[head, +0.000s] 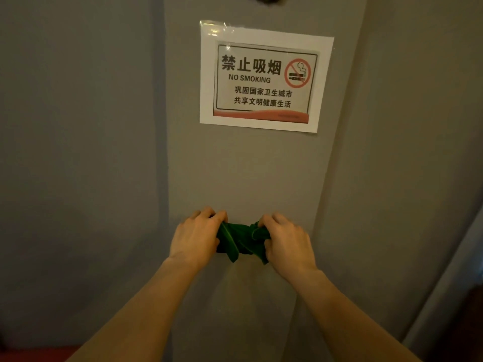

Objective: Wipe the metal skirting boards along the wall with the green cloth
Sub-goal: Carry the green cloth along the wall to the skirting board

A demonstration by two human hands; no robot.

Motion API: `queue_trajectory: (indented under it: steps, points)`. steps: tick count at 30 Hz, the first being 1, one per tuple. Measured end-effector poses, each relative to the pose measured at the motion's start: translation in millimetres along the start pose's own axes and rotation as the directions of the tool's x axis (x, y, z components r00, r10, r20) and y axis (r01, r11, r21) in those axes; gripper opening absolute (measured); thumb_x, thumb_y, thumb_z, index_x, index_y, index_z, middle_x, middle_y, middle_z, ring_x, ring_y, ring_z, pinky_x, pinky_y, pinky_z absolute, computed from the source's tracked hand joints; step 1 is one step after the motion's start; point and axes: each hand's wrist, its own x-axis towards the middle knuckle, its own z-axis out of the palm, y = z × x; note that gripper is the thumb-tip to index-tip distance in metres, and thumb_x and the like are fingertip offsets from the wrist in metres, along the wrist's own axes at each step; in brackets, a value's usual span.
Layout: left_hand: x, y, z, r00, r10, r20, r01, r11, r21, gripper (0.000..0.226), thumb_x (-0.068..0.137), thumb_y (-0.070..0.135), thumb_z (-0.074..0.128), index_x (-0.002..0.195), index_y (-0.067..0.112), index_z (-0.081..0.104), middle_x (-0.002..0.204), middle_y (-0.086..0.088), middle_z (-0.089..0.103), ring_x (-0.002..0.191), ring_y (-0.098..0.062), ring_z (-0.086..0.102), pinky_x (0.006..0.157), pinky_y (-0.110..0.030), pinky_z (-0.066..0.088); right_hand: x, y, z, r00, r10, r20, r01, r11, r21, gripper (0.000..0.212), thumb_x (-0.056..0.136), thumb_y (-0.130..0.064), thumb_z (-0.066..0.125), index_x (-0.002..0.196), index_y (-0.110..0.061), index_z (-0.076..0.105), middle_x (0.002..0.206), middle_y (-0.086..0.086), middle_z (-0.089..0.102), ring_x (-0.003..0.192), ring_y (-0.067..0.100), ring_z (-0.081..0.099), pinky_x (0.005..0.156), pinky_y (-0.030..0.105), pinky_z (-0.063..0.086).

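Note:
A bunched green cloth (240, 240) is stretched between both hands in front of a grey wall (104, 126). My left hand (194, 236) grips its left end with the fingers curled over it. My right hand (286, 241) grips the right end the same way. The cloth looks twisted and folded, with loose ends hanging below the hands. No metal skirting board can be made out in this view.
A laminated no-smoking sign (264, 79) is taped to the protruding grey wall column above the hands. A red strip of floor (34, 355) shows at the bottom left. A lighter edge (449, 283) runs diagonally at the right.

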Motion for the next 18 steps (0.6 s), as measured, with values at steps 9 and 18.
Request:
queue_trajectory:
  steps: [9, 18]
  points:
    - [5.5, -23.7, 35.3, 0.997, 0.015, 0.074, -0.012, 0.999, -0.032, 0.041, 0.085, 0.009, 0.064, 0.120, 0.026, 0.051, 0.121, -0.002, 0.054, 0.104, -0.027, 0.053, 0.066, -0.038, 0.045, 2.4, -4.7, 35.2, 0.997, 0.053, 0.063, -0.052, 0.998, -0.027, 0.029, 0.076, -0.002, 0.063, 0.100, -0.019, 0.059, 0.093, 0.004, 0.057, 0.075, 0.029, 0.055, 0.053, 0.040, 0.049]
    - [-25.1, -24.6, 75.2, 0.984, -0.005, 0.179, 0.010, 1.000, -0.027, 0.042, 0.086, 0.011, 0.064, 0.123, 0.027, 0.050, 0.123, -0.002, 0.052, 0.107, -0.029, 0.053, 0.066, -0.037, 0.042, -29.4, -1.8, 70.0, 0.980, 0.113, 0.165, -0.114, 0.993, -0.004, 0.028, 0.078, -0.003, 0.061, 0.101, -0.017, 0.060, 0.097, 0.006, 0.057, 0.081, 0.031, 0.056, 0.058, 0.043, 0.051]
